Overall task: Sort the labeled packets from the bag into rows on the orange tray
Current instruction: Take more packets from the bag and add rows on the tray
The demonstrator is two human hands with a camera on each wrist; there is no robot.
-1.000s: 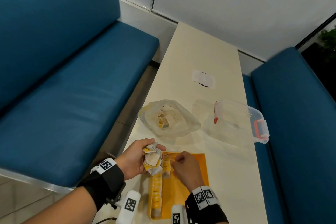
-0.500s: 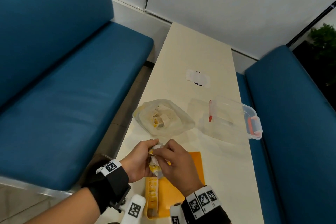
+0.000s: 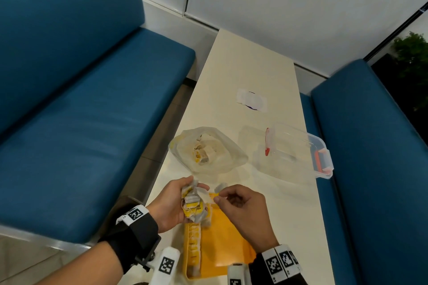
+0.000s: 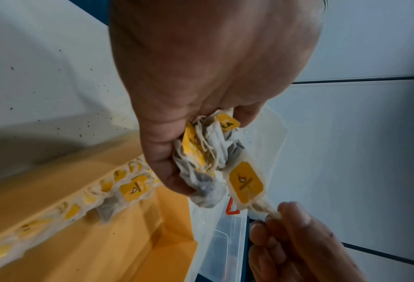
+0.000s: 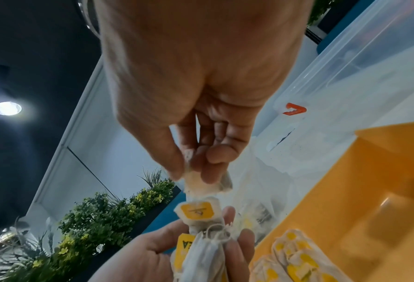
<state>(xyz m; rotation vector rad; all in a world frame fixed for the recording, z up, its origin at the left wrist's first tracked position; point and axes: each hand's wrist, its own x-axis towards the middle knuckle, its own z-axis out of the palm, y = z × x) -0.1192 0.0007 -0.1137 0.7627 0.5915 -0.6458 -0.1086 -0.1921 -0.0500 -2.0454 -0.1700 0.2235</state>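
My left hand (image 3: 178, 201) grips a crumpled bundle of white packets with yellow labels (image 3: 193, 203) just above the far left corner of the orange tray (image 3: 222, 238). My right hand (image 3: 218, 198) pinches the end of one packet (image 4: 245, 183) that still sticks out of the bundle (image 4: 206, 152). The right wrist view shows the same packet (image 5: 196, 209) stretched between both hands. A row of packets (image 3: 192, 245) lies along the tray's left side. Beyond the hands, the clear plastic bag (image 3: 208, 150) lies open on the table with more packets inside.
A clear plastic box with orange latches (image 3: 298, 150) stands to the right of the bag, near the table's right edge. A small white paper (image 3: 251, 100) lies farther back. Blue benches flank the narrow table on both sides.
My right hand left the tray, came up to the bundle in my left hand, took hold of one packet and now draws it out to the right. The left hand kept its grip.
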